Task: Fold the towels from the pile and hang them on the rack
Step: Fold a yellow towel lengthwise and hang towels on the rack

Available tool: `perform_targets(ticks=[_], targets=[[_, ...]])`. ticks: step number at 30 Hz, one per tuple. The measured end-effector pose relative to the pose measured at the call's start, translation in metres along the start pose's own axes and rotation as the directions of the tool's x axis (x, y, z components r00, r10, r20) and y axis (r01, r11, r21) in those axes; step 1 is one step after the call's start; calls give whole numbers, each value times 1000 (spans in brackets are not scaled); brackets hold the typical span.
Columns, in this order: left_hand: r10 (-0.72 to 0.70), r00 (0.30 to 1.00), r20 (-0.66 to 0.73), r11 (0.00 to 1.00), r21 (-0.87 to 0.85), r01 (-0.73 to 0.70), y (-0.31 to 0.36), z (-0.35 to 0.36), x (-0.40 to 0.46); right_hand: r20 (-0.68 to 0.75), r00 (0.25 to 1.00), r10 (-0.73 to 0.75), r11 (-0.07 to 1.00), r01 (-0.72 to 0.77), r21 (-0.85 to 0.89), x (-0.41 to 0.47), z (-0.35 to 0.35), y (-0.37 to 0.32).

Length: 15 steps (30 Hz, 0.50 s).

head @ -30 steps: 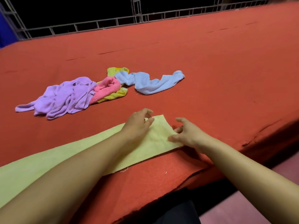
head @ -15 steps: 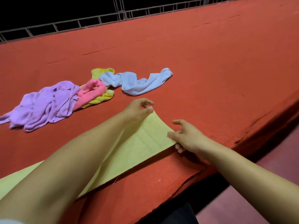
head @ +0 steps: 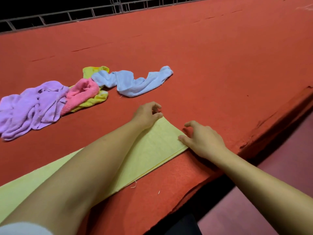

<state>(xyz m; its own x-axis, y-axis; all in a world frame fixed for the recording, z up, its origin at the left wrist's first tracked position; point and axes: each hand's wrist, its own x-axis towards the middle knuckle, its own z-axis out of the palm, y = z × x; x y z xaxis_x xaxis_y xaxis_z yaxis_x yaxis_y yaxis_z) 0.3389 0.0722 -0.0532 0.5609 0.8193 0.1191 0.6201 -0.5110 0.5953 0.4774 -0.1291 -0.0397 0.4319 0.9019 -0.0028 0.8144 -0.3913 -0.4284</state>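
A pale yellow-green towel (head: 152,150) lies flat along the near edge of the red table (head: 220,65), with a doubled layer showing along its near side. My left hand (head: 145,116) pinches its far right corner with curled fingers. Beside the towel's right edge, my right hand (head: 201,139) presses its thumb down near the near corner, with the index finger raised and loosely curled. The pile sits further back on the left: a purple towel (head: 32,106), a pink towel (head: 81,94), a bright yellow towel (head: 94,72) and a light blue towel (head: 135,82). No rack is in view.
A metal railing (head: 101,11) runs along the table's far edge. The table's near edge (head: 262,138) drops to a pinkish floor (head: 279,184) on the right. Bare red surface stretches to the right of and behind the towels.
My left hand lifted the towel's far right corner half a second ago; that corner now lies flat on the table again. My right hand stayed at the near corner. The view shifted slightly.
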Motion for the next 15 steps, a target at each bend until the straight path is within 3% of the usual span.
perform_targets(ticks=[3,5,10,15], targets=[[78,980,-185,983,179,-44,9,-11,-14,-26,999,-29,995,32,96,3,-1,8],[87,974,-207,994,83,-71,22,-18,-34,-26,999,-47,977,51,206,5,-6,13],[153,988,13,987,-53,-152,56,-4,-106,-96,990,-100,932,126,339,-1,-10,18],[127,985,113,992,-36,-124,61,14,-144,-102,970,-219,935,238,261,-12,1,13]])
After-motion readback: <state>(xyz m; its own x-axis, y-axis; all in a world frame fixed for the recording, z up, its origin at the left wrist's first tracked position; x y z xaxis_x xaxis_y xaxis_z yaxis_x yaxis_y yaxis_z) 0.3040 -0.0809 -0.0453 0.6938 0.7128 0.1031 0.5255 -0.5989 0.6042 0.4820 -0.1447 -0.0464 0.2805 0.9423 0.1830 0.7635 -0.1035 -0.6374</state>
